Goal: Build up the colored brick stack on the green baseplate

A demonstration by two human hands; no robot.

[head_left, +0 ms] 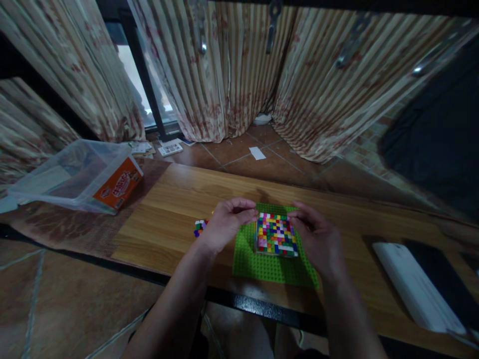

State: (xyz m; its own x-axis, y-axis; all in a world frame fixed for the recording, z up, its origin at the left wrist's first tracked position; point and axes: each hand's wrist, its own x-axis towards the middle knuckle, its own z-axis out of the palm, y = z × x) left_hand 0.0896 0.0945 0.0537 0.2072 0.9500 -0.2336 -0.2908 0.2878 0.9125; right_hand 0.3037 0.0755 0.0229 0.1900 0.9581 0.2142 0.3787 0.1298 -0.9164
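A square block of small multicoloured toy bricks (277,234) stands on a green studded baseplate (269,271). My left hand (228,224) is at the block's far left corner, thumb and forefinger pinched together. Anything between those fingertips is too small to make out. At the far right corner, my right hand (316,237) has its fingers bent and drawn together against the block's edge. What its fingertips hold, if anything, is hidden. Several loose bricks (200,228) lie on the wood just left of my left hand.
The wooden table (168,199) carries a white device (415,284) and a dark flat object (445,279) at the right. A clear plastic bin (75,174) with an orange label sits at the left end. Curtains (224,75) hang beyond, and papers (257,153) lie past the far edge.
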